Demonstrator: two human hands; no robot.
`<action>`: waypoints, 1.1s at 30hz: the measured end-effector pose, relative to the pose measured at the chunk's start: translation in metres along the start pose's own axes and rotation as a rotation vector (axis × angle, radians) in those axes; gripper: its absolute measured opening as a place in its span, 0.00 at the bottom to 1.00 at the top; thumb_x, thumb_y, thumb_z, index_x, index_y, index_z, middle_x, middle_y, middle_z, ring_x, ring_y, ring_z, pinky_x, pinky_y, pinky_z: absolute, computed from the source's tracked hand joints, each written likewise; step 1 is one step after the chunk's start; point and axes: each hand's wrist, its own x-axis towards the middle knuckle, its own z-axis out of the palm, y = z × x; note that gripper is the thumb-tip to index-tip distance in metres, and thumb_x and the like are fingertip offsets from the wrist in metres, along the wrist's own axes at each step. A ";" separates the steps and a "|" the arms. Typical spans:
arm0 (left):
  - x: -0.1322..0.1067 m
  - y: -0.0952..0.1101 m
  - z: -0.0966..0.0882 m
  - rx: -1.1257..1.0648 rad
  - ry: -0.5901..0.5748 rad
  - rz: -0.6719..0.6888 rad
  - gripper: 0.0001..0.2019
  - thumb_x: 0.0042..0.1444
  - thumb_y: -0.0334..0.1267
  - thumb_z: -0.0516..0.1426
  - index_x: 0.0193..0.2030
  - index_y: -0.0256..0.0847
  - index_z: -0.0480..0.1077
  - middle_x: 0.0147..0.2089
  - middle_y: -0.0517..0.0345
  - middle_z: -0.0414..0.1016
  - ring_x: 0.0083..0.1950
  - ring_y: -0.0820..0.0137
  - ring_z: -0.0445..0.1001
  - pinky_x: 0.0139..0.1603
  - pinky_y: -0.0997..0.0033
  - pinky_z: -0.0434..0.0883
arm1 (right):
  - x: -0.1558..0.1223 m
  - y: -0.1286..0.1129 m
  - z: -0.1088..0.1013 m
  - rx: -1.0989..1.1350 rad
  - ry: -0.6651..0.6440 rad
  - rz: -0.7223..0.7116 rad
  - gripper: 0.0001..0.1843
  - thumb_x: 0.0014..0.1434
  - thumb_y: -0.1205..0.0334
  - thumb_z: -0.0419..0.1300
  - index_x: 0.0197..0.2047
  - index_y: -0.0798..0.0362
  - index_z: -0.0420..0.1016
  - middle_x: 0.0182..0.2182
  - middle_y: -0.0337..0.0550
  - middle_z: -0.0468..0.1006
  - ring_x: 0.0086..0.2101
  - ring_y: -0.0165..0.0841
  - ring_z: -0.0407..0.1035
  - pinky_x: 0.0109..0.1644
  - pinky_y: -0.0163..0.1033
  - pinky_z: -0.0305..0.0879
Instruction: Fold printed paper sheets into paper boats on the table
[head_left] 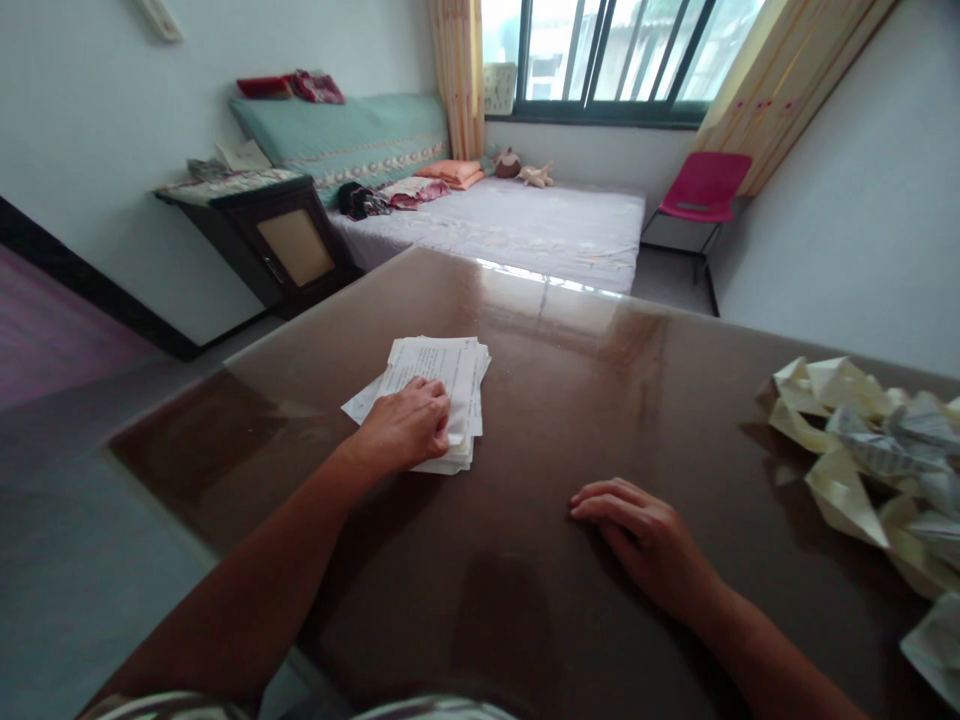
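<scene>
A stack of white printed paper sheets (pixel 442 380) lies on the glossy brown table (pixel 540 400), left of centre. My left hand (pixel 405 425) rests on the near part of the stack, fingers curled and pinching the top sheet's edge. My right hand (pixel 645 535) lies flat on the bare tabletop with fingers stretched out toward the left, holding nothing. At the right edge of the table sits a pile of several folded paper shapes (pixel 870 450), well away from both hands.
Beyond the table stands a bed with a white sheet (pixel 525 225), pillows and folded clothes. A dark cabinet (pixel 277 240) stands at the left, a pink chair (pixel 701 190) by the window at the back right.
</scene>
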 end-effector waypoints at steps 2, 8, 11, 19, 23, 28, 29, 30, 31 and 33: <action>0.000 -0.003 0.000 -0.035 0.012 0.002 0.03 0.50 0.36 0.55 0.31 0.42 0.69 0.45 0.53 0.71 0.50 0.62 0.67 0.37 0.68 0.68 | 0.000 0.000 0.000 0.003 -0.005 -0.003 0.14 0.64 0.68 0.49 0.42 0.48 0.75 0.41 0.45 0.78 0.42 0.33 0.73 0.44 0.37 0.71; 0.001 -0.028 -0.003 -0.292 0.034 0.078 0.02 0.50 0.35 0.54 0.30 0.41 0.67 0.42 0.57 0.70 0.41 0.70 0.71 0.44 0.70 0.69 | 0.000 0.000 0.000 0.013 -0.014 0.010 0.13 0.64 0.67 0.49 0.42 0.47 0.75 0.41 0.44 0.78 0.42 0.32 0.73 0.44 0.37 0.71; -0.003 -0.028 -0.014 -0.423 0.058 0.150 0.02 0.50 0.35 0.54 0.28 0.40 0.66 0.44 0.56 0.70 0.44 0.70 0.71 0.46 0.71 0.70 | 0.000 0.000 0.001 0.023 0.018 0.014 0.14 0.64 0.67 0.49 0.42 0.47 0.75 0.40 0.44 0.78 0.41 0.32 0.73 0.43 0.35 0.71; -0.007 0.073 -0.010 -0.354 0.090 0.328 0.02 0.50 0.32 0.55 0.31 0.42 0.66 0.55 0.55 0.68 0.54 0.65 0.69 0.53 0.67 0.69 | -0.001 -0.009 -0.003 -0.066 0.305 0.100 0.26 0.64 0.65 0.52 0.64 0.46 0.57 0.60 0.52 0.63 0.40 0.30 0.73 0.44 0.36 0.74; 0.002 0.124 0.007 -0.299 0.021 0.487 0.04 0.51 0.32 0.54 0.36 0.41 0.67 0.51 0.52 0.70 0.51 0.63 0.70 0.52 0.64 0.70 | 0.000 -0.003 -0.012 -0.169 0.235 0.039 0.28 0.63 0.67 0.51 0.66 0.46 0.55 0.61 0.50 0.63 0.52 0.36 0.67 0.52 0.43 0.71; 0.026 0.124 -0.004 -0.424 -0.059 0.503 0.05 0.59 0.40 0.53 0.41 0.45 0.67 0.52 0.56 0.71 0.51 0.66 0.72 0.52 0.65 0.69 | 0.000 0.014 -0.024 -0.127 0.232 0.124 0.12 0.64 0.63 0.53 0.49 0.48 0.74 0.38 0.43 0.80 0.40 0.35 0.71 0.45 0.42 0.71; 0.032 0.115 -0.007 -0.464 -0.091 0.503 0.11 0.59 0.46 0.54 0.45 0.46 0.66 0.52 0.57 0.71 0.52 0.66 0.71 0.54 0.64 0.68 | 0.000 0.016 -0.026 -0.116 0.265 0.171 0.11 0.64 0.62 0.53 0.45 0.48 0.76 0.36 0.43 0.80 0.38 0.34 0.71 0.43 0.41 0.70; 0.039 0.105 -0.008 -0.488 -0.144 0.526 0.19 0.56 0.51 0.57 0.51 0.48 0.65 0.55 0.57 0.70 0.55 0.64 0.69 0.57 0.63 0.66 | 0.000 0.018 -0.027 -0.104 0.300 0.227 0.10 0.64 0.62 0.54 0.42 0.49 0.76 0.36 0.43 0.80 0.37 0.34 0.72 0.42 0.40 0.70; 0.045 0.095 -0.008 -0.504 -0.184 0.558 0.28 0.50 0.54 0.62 0.56 0.49 0.62 0.58 0.56 0.68 0.59 0.63 0.67 0.59 0.63 0.64 | 0.000 0.019 -0.029 -0.087 0.332 0.292 0.09 0.64 0.61 0.54 0.41 0.49 0.76 0.35 0.43 0.79 0.36 0.34 0.72 0.41 0.39 0.69; 0.057 0.078 -0.002 -0.520 -0.220 0.568 0.41 0.43 0.52 0.66 0.63 0.49 0.56 0.65 0.53 0.61 0.63 0.62 0.62 0.63 0.63 0.61 | 0.001 0.021 -0.032 -0.021 0.378 0.413 0.08 0.63 0.60 0.55 0.40 0.51 0.75 0.33 0.42 0.78 0.33 0.33 0.72 0.39 0.37 0.68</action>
